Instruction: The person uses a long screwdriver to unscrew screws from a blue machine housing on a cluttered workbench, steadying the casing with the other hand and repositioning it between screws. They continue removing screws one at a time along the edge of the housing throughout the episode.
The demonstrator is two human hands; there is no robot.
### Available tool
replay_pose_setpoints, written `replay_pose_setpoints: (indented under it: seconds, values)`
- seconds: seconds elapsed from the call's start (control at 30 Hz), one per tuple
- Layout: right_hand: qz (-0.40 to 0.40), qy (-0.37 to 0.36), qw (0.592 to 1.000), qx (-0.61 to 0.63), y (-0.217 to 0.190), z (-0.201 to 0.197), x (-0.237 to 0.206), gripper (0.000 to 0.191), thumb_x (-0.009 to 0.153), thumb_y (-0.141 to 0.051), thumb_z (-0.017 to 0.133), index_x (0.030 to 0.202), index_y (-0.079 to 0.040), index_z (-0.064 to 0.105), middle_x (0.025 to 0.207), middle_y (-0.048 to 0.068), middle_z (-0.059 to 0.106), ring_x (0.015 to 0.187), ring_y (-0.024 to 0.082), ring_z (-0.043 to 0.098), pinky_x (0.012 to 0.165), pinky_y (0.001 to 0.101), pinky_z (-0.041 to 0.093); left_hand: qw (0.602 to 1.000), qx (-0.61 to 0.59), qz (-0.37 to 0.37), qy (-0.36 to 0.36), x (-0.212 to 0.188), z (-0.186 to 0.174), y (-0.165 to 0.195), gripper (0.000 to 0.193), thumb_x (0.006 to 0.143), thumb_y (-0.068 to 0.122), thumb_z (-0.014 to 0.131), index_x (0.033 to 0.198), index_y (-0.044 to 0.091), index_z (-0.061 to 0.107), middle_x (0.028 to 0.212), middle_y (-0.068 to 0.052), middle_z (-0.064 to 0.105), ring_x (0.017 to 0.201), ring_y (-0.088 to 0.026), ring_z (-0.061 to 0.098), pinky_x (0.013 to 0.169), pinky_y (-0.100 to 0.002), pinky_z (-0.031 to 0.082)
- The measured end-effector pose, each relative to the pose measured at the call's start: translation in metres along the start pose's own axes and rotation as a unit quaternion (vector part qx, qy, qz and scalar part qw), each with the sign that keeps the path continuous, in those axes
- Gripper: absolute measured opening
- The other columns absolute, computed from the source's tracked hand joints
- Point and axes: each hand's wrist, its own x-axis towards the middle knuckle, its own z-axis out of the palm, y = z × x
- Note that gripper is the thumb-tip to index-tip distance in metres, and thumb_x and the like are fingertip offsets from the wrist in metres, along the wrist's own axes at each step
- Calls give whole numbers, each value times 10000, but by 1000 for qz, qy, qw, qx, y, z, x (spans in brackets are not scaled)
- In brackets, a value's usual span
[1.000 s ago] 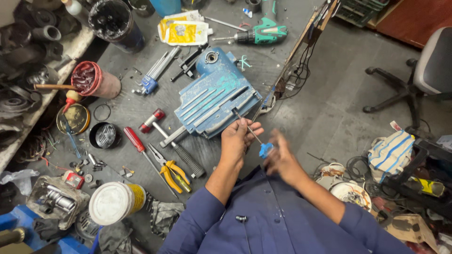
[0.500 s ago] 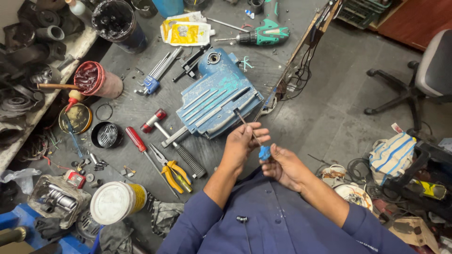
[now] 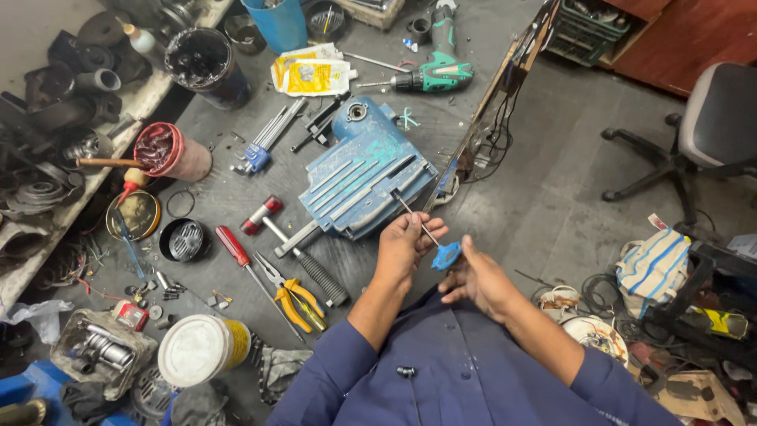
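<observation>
two hands (image 3: 441,264) pinch a thin steel, blue-handled screwdriver (image 3: 430,237) with curled fingers.

Lighting even and fairly bright, diffuse, apparently from overhead; shadows soft and short. Both hands, left hand (image 3: 404,251) and right hand (image 3: 479,278), evenly lit and sharp, with no motion blur. Mild sheen on the blue metal housing (image 3: 364,175) just beyond the left hand. Dimmer far left of the hands, where the parts on the shelf (image 3: 47,150) sink into shadow. Wide-angle lens bends the frame edges; corners slightly soft. Colours saturated, no blown highlights.
</observation>
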Motion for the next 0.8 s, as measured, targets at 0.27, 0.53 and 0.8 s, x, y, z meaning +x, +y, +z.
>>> replay_pose_setpoints:
  seconds: [0.27, 0.53, 0.8]
  values:
    - [-373, 110, 749, -537, -3, 18, -35, 341, 908, -303, 749, 1169, -122, 627, 995, 60, 713, 775, 166, 729, 678, 319, 604, 1000, -14, -20, 13, -4, -1, 2, 244, 1093, 221, 466, 1131, 15, 591, 1121, -169, 726, 995, -252, 746, 851, -353, 595]
    - [-92, 93, 983, -126, 17, 20, -21, 442, 990, -290, 607, 1356, -82, 473, 1108, 36, 660, 825, 169, 697, 648, 337, 588, 1000, -22, -7, 8, -8, 1, 9, 246, 1100, 214, 475, 1131, 1, 595, 1124, -168, 725, 1003, -241, 748, 876, -341, 601]
    - [-333, 143, 764, -533, -11, 35, -47, 577, 812, -321, 786, 1305, -134, 551, 990, 49, 718, 801, 176, 703, 693, 324, 576, 999, -31, 11, 11, -7, 6, 7, 257, 1106, 237, 493, 1161, 2, 583, 1144, -171, 720, 1003, -232, 741, 870, -351, 586]
